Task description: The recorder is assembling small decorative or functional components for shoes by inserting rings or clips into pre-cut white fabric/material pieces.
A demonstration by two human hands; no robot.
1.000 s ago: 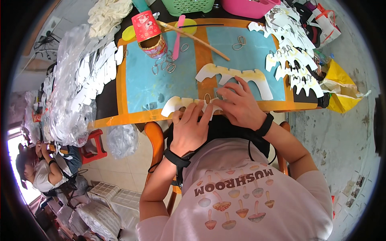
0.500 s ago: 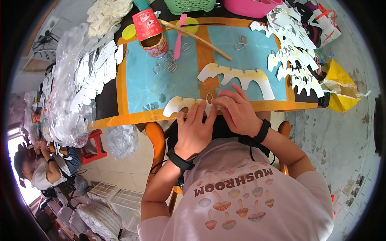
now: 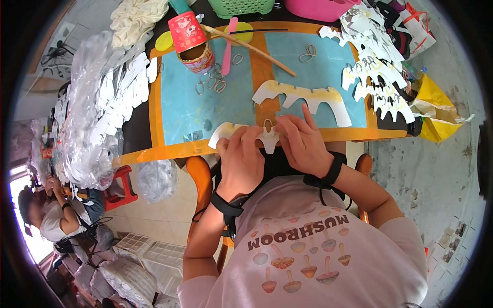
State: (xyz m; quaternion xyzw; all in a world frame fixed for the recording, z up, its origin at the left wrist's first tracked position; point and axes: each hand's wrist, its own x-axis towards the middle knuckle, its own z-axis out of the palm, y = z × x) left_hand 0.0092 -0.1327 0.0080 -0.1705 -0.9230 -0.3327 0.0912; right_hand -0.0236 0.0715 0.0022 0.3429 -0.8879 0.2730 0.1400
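Observation:
At the table's near edge, my left hand (image 3: 240,161) and my right hand (image 3: 303,143) both grip one white scalloped cut-out piece (image 3: 269,139). My left fingers curl over its left part, whose yellowish-tinted end shows beyond them. The right fingers pinch it near the middle, one finger raised. Between the hands, a small oval metal ring (image 3: 267,123) stands at the piece's upper edge; whether it is attached cannot be seen. Just beyond my right hand lies a second white scalloped piece (image 3: 331,97), yellow along its upper edge.
Several metal rings (image 3: 220,84) lie near a patterned pot (image 3: 199,60) and red cup (image 3: 188,31). A wooden stick (image 3: 257,51) and pink spatula (image 3: 227,54) lie behind. White cut-outs pile at right (image 3: 382,77) and left (image 3: 115,97). Another person (image 3: 56,215) sits at far left.
My left hand has shifted slightly left and its fingers have curled in, uncovering more of the piece's middle. The right hand has barely moved.

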